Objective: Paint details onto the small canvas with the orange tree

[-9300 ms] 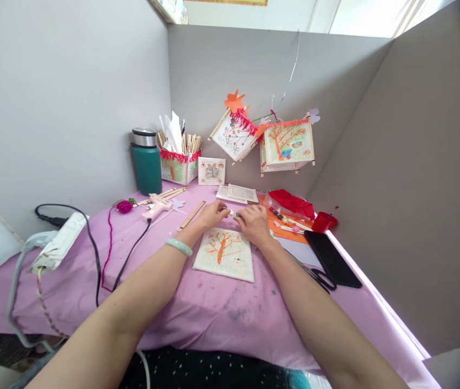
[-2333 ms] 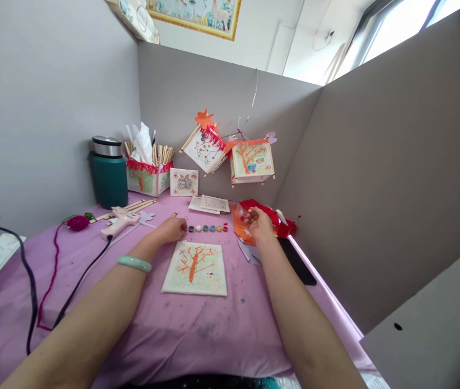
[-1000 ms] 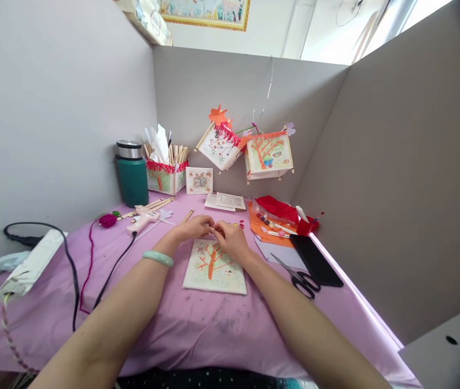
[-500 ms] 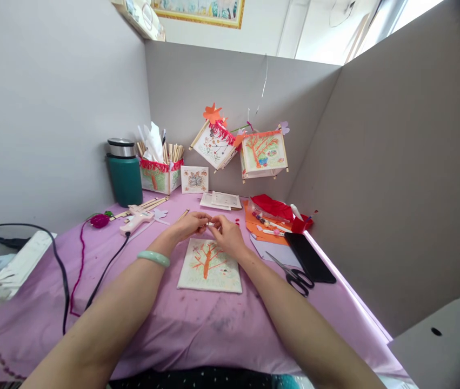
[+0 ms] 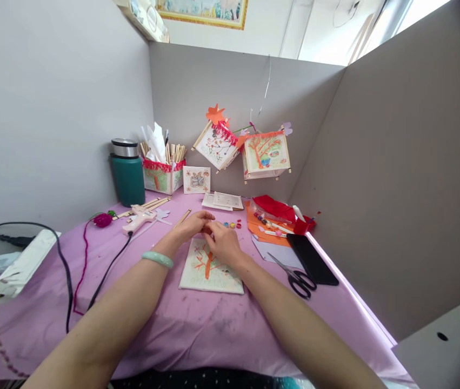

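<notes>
My left hand (image 5: 194,223) and my right hand (image 5: 222,241) meet above the top edge of a square panel with a crayon-drawn orange tree (image 5: 209,275). Their fingers are bent and pressed together; whatever they pinch is hidden or too small to name. The panel lies flat on the purple cloth (image 5: 209,324), partly covered by my right hand. Just past the right fingers lie several small blue, yellow and red pieces (image 5: 232,225). A thin wooden stick (image 5: 182,218) rests behind my left wrist.
Left: pink glue gun (image 5: 139,220) with black cord, magenta yarn ball (image 5: 102,220), power strip (image 5: 31,265), green bottle (image 5: 127,178). Right: scissors (image 5: 294,274), black phone (image 5: 313,259), coloured paper (image 5: 274,249). Decorated lanterns (image 5: 266,156) hang at the back near a stick box (image 5: 158,177).
My fingers have closed closer together, and my right hand has shifted slightly down and left over the panel. More of the small coloured pieces show behind it. The view has shifted slightly.
</notes>
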Available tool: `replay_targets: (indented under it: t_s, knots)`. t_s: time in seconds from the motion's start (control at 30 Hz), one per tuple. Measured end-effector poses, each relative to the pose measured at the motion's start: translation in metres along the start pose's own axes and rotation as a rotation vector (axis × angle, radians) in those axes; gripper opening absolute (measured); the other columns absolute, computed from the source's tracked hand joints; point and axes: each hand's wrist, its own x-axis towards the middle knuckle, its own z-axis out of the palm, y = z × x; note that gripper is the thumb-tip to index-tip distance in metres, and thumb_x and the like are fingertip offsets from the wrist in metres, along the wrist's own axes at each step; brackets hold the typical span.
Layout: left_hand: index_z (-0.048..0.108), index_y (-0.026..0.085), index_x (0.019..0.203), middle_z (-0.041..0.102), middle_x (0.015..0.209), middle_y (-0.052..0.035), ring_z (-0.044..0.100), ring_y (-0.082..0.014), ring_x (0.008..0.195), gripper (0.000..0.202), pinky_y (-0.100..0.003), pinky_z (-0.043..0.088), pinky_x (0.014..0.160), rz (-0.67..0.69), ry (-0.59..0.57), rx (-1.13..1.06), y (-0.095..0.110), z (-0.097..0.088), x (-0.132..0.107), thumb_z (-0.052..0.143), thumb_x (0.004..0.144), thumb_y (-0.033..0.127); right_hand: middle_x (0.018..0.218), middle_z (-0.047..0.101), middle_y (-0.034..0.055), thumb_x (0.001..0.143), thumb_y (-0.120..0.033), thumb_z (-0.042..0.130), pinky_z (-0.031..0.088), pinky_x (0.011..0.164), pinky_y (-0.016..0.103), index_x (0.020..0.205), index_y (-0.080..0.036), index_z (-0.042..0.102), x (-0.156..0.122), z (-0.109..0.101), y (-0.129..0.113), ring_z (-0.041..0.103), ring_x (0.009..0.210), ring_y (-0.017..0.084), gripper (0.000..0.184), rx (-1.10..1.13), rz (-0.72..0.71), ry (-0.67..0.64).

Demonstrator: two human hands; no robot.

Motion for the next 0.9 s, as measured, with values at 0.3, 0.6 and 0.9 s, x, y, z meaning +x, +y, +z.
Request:
replay_targets:
  t_s: [0.3,0.6,0.9]
  knots:
    - [0.063,0.014,0.085,0.063,0.076,-0.005,0.056,-0.0137,0.067,0.027,-0.025,0.043,0.064,0.023,0.354,0.432,-0.011,-0.021,0.015,0.041,0.069,0.007,0.107,0.062,0.0072,0.087,-0.021,0.042,0.04,0.081,0.03,0.107,-0.019,0.059,0.006,-0.013,0.058,0.054,0.098,0.02,0.026,-0.175,0.341,0.123]
    - [0.068,0.017,0.095,0.068,0.087,-0.009,0.059,-0.0236,0.087,0.028,-0.029,0.041,0.079,0.073,0.257,0.772,-0.02,-0.023,0.014,0.058,0.069,0.021,0.116,0.06,0.0129,0.079,-0.015,0.051,0.036,0.088,0.041,0.123,-0.017,0.053,0.002,-0.013,0.106,0.049,0.107,0.029,0.044,-0.261,0.331,-0.109]
    - [0.063,0.015,0.104,0.065,0.082,-0.0086,0.059,-0.022,0.081,0.036,-0.027,0.04,0.071,0.076,0.273,0.843,-0.017,-0.023,0.012,0.06,0.072,0.029,0.104,0.064,0.011,0.079,-0.012,0.051,0.038,0.086,0.037,0.114,-0.015,0.058,0.003,-0.01,0.098,0.053,0.099,0.024,0.035,-0.208,0.24,-0.073]
